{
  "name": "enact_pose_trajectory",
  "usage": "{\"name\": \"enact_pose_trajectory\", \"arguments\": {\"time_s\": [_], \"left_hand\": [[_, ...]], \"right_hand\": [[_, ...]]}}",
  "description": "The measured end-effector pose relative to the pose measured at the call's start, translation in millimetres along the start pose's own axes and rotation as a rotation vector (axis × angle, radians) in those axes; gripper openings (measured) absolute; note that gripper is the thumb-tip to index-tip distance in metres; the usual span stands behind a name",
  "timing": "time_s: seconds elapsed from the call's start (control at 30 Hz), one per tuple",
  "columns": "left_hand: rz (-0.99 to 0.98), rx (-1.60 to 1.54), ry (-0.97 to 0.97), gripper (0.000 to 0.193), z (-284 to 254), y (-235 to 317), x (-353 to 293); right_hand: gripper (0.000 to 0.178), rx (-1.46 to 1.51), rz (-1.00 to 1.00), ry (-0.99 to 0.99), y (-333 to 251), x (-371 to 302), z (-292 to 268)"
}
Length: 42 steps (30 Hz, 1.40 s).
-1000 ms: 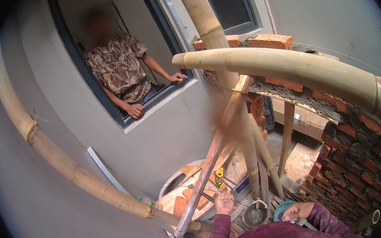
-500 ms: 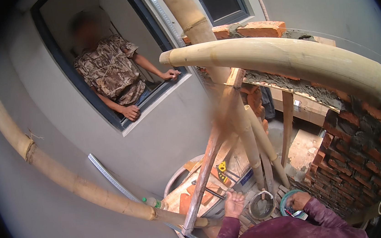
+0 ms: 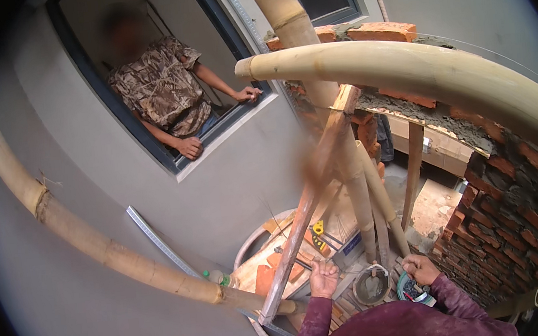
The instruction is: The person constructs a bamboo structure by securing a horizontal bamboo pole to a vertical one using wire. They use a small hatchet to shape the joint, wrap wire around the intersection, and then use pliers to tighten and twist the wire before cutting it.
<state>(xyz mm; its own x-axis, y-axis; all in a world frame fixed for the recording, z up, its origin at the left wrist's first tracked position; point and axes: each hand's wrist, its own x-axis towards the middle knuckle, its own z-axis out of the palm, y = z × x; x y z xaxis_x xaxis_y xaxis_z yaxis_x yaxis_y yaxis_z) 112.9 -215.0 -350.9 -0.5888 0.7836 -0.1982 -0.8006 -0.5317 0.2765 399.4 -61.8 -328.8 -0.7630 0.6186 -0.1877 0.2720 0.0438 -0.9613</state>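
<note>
My left hand [image 3: 324, 278] is closed, palm side up, beside a wooden strut [image 3: 300, 226]. Thin dark strands like wire [image 3: 274, 215] rise past the strut from its fingers; they are faint. My right hand [image 3: 422, 269] is curled in a pinch above a teal-rimmed bucket [image 3: 402, 288]. Whatever its fingertips hold is too small to make out. Dark small items and something red lie in that bucket. Between my hands stands a round bucket [image 3: 357, 288] with grey wet stuff inside. A yellow-handled saw [image 3: 319, 234] lies on boards beyond my left hand.
A thick bamboo pole [image 3: 402, 68] crosses above, and an upright one [image 3: 353, 186] stands ahead. Another bamboo pole [image 3: 122, 256] curves along the left wall. A brick wall [image 3: 508, 229] rises at right. Someone in a camouflage shirt [image 3: 161, 87] leans at the window.
My right hand has come up out of the teal-rimmed bucket. My left hand has turned and shifted slightly left and down, and the thin strands have swung left. The view has shifted slightly.
</note>
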Motion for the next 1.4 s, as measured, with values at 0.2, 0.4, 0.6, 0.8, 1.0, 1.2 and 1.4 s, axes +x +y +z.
{"name": "enact_pose_trajectory", "arguments": {"time_s": [0.2,0.4,0.6,0.8,1.0,1.2,1.4], "left_hand": [[0.03,0.005,0.032,0.024,-5,4,-8],[0.013,-0.076,0.031,0.024,-13,10,4],[0.006,-0.187,0.032,0.026,-11,12,1],[0.081,-0.074,0.134,0.021,4,16,7],[0.126,0.024,0.197,0.02,-7,25,23],[0.146,-0.024,0.206,0.021,-10,24,19],[0.088,-0.132,0.109,0.021,8,14,6]], "right_hand": [[0.012,-0.658,-0.172,0.051,-1,-2,15],[0.015,-0.207,-0.185,-0.593,-6,1,9],[0.017,-0.186,-0.213,-0.004,-10,14,2],[0.014,-0.918,-0.138,-0.014,-27,2,25],[0.023,-0.26,-0.236,-0.592,-16,6,27],[0.016,-0.637,-0.422,-0.111,-47,-2,24],[0.014,-0.775,-0.037,0.028,-36,4,23]]}}
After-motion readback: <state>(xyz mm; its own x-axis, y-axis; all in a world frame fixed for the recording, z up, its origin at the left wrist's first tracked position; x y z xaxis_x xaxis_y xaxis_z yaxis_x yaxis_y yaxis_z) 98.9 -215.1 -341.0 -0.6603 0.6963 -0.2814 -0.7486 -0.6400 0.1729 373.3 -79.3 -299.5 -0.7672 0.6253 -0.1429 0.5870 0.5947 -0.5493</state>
